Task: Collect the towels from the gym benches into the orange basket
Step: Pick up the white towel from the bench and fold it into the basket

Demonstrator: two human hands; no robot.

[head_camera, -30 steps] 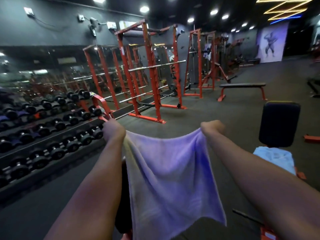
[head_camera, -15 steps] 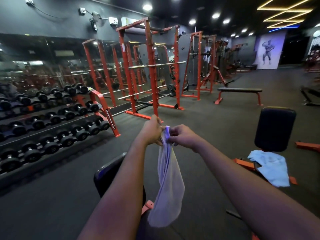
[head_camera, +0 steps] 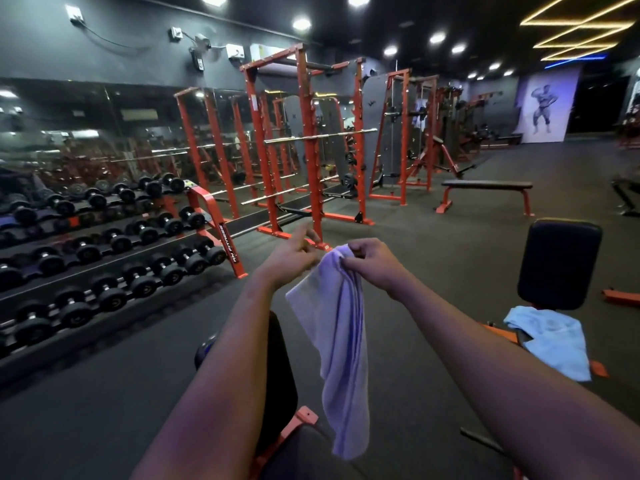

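A pale lilac towel [head_camera: 341, 341] hangs folded lengthwise in front of me, pinched at its top by my right hand [head_camera: 372, 259]. My left hand [head_camera: 294, 252] is just left of the towel's top with its fingers spread and one finger pointing forward; it touches the cloth's edge at most. Below the towel is a black padded bench [head_camera: 280, 368] with an orange frame. A light blue towel [head_camera: 554, 339] lies draped over the seat of another bench [head_camera: 559, 261] on the right. The orange basket is not in view.
A dumbbell rack [head_camera: 104, 251] runs along the mirrored wall on the left. Orange squat racks [head_camera: 308, 147] stand ahead. A flat bench [head_camera: 486, 188] sits farther back on the right. Dark rubber floor stretches between the benches.
The towel was spread wide between both hands, then brought together into a fold. Now my left hand has loosened and opened beside it while my right hand keeps the top.
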